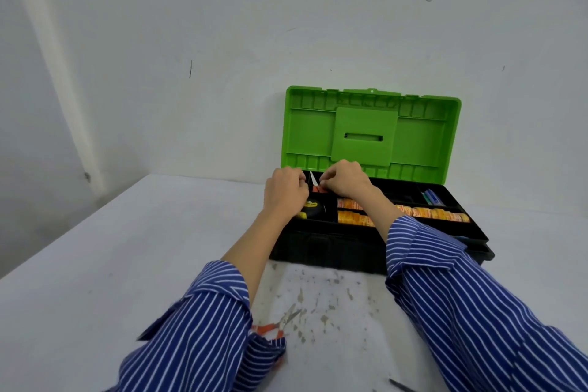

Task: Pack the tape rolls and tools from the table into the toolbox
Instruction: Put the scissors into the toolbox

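A black toolbox (321, 248) with its green lid (372, 130) raised stands on the white table against the wall. My left hand (284, 189) and my right hand (345, 180) meet over the tray's back left compartment, both pinching a small tool with an orange handle and a white tip (315, 184). Just below my left hand, a black and yellow tape measure (310, 207) lies in the tray. Yellow-orange tape rolls (353, 216) fill the front compartments. Orange-handled pliers (280, 325) lie on the table near my left sleeve.
Blue and green items (431, 197) sit in the tray's back right compartment. A thin dark tool tip (401, 385) shows at the bottom edge. The table in front of the box is stained with grey specks (321, 305). A white wall rises close behind.
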